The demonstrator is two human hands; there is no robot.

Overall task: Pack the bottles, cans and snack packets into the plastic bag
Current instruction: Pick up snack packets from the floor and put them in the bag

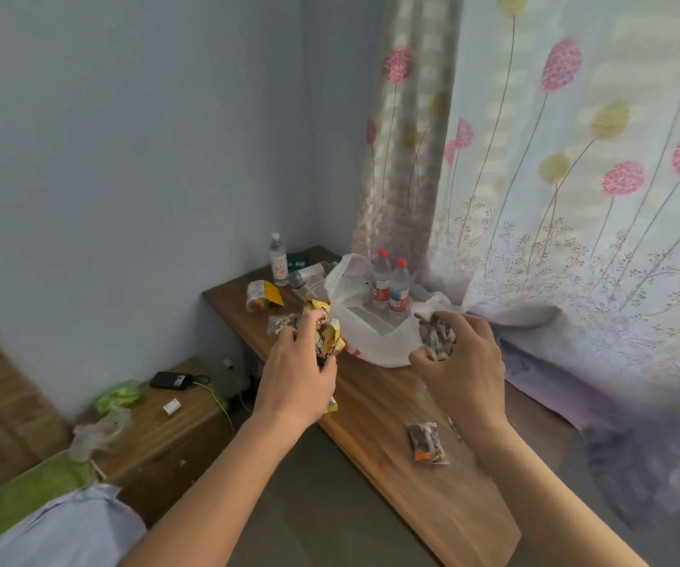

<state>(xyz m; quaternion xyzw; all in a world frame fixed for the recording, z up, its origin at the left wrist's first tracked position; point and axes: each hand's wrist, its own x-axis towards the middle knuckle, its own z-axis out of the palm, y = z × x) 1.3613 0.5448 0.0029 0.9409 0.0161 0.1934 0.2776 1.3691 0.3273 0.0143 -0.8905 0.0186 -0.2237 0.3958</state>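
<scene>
Plastic bag (375, 341) open on table (371, 403), 2 bottles (389, 286) standing inside. Left hand (295, 382) clutches yellow packets (326, 333); right hand (463, 362) pinches nut packet (436, 335) at bag mouth. Unpacked: lone bottle (278, 259), orange packet (262, 295), spare nut packet (427, 443). No cans visible.

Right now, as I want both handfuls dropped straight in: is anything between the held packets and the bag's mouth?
Nothing visible. The plastic bag gapes open between the left hand with its yellow packets and the right hand with its dark packet; two red-capped bottles stand inside at its far side.
</scene>
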